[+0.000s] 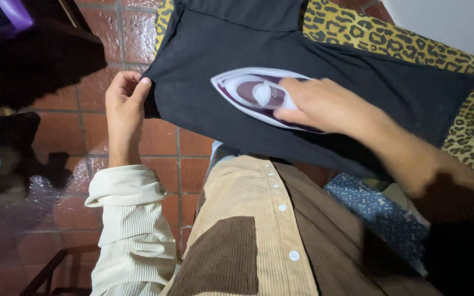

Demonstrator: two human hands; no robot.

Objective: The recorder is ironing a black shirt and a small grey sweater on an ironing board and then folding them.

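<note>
A black garment point(237, 38) lies spread over an ironing board with a leopard-print cover point(357, 30). My right hand point(319, 101) grips the handle of a white and purple iron point(250, 93), which rests flat on the cloth with its tip pointing left. My left hand point(123, 101) pinches the garment's left edge where it hangs off the board, thumb on top. A cream ribbed sleeve covers my left forearm.
Red-brown floor tiles point(94, 44) lie below and left of the board. Dark cloth and other items point(23, 60) are piled at the far left. My tan and brown corduroy shirt point(259, 230) fills the lower middle. A white wall point(451, 22) is at the upper right.
</note>
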